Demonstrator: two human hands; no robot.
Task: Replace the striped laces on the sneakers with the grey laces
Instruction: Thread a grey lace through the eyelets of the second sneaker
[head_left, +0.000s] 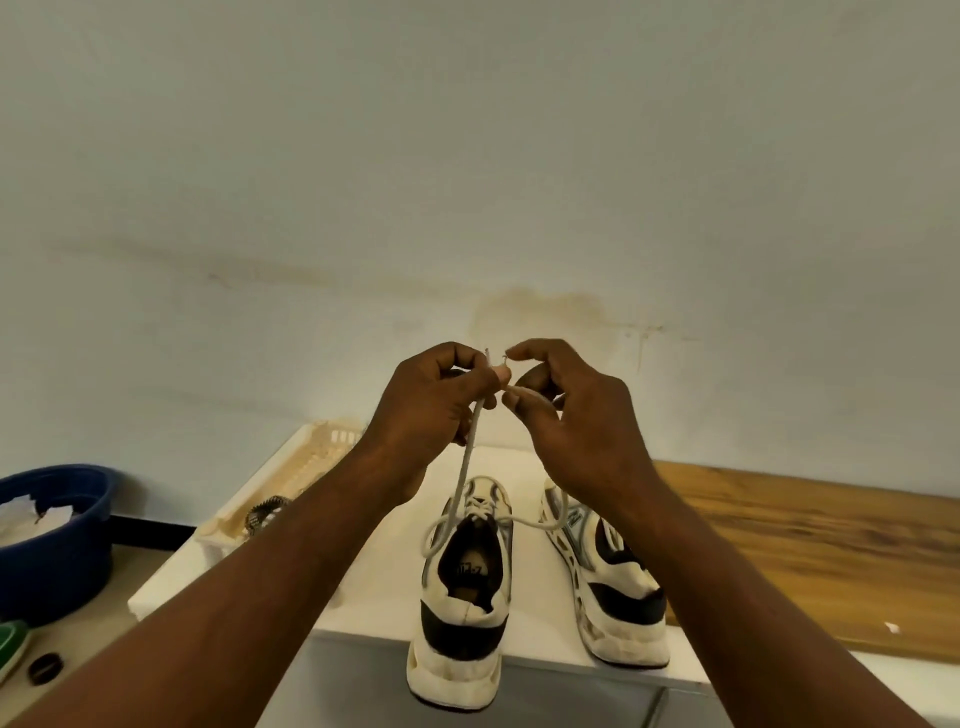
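Both hands are raised together above the sneakers, fingers curled and nearly touching. The left hand (431, 400) pinches a pale grey lace (465, 467) between thumb and fingers, and the strand drops to 6 o'clock into the left sneaker (462, 618). The right hand (571, 410) pinches a lace end just beside it with thumb and forefinger. The right sneaker (618, 597) stands at 3 o'clock of the left one, both heel-first on the white desk (374, 571). A white basket (311, 457) sits at 10 o'clock of the sneakers.

Matt woven cloth lace (466, 467), scuffed matt sneakers (462, 621), grained wooden counter (805, 545), smooth blue plastic basin (57, 561)
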